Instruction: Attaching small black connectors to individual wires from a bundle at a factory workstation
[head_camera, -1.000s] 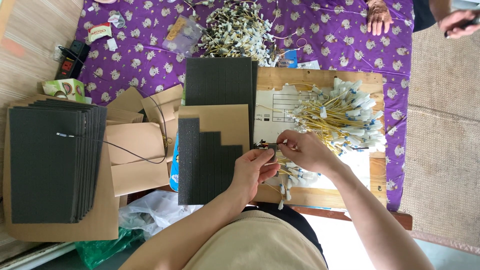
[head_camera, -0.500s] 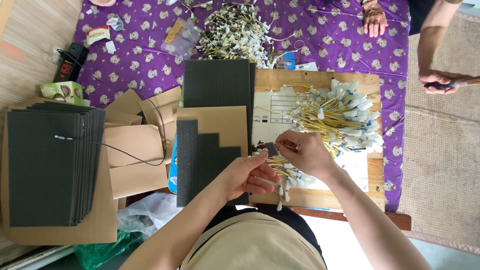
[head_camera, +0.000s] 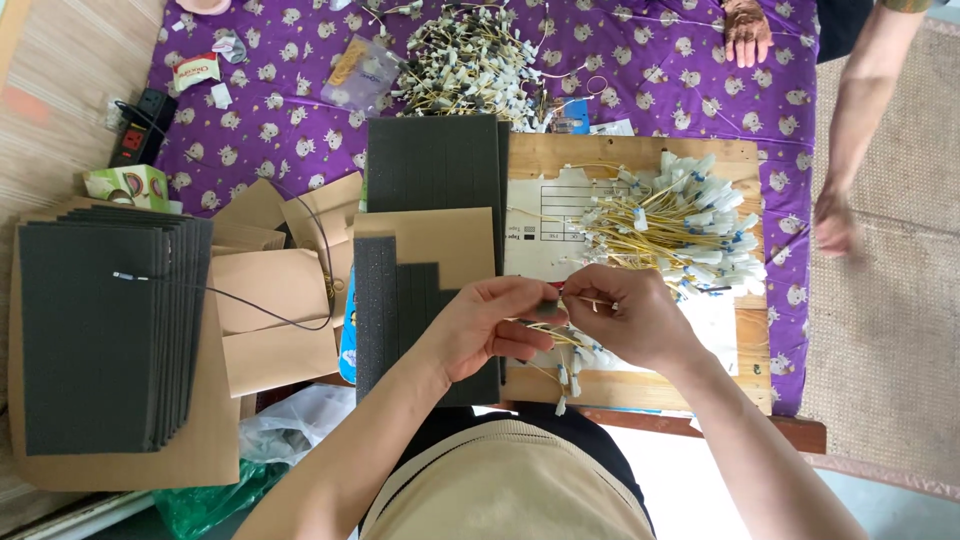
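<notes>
1. Two hands meet just past the person's cream top (head_camera: 505, 490). Left hand (head_camera: 490, 325) and right hand (head_camera: 630, 318) are almost touching, both over the near part of the wooden board (head_camera: 640, 385).
2. Left hand: fingers curled shut, pinching a small bunch of yellow wires (head_camera: 560, 345) with white ends; loose ends hang down toward the board's near edge.
3. Right hand: thumb and fingers closed on the same bunch, at its top, just beside the left fingertips.
4. Left of the hands: black foam strips (head_camera: 400, 300) lie partly under a brown card sheet (head_camera: 440, 240), touching the board's left edge.
5. Far left: stack of black foam sheets (head_camera: 100, 335) on brown cardboard (head_camera: 215, 450), well apart from the hands. Brown envelopes (head_camera: 275, 310) lie between.
6. On the board beyond the hands: printed paper sheet (head_camera: 545, 225), then a big pile of yellow wires with white tags (head_camera: 680, 225).
7. Further: a second black foam block (head_camera: 435, 165) on a purple patterned cloth (head_camera: 650, 70), another wire heap (head_camera: 470, 60) past it.
8. Farthest: another person's hand (head_camera: 745, 30) rests on the cloth; their other hand (head_camera: 835, 225) is blurred over the mat at right.
</notes>
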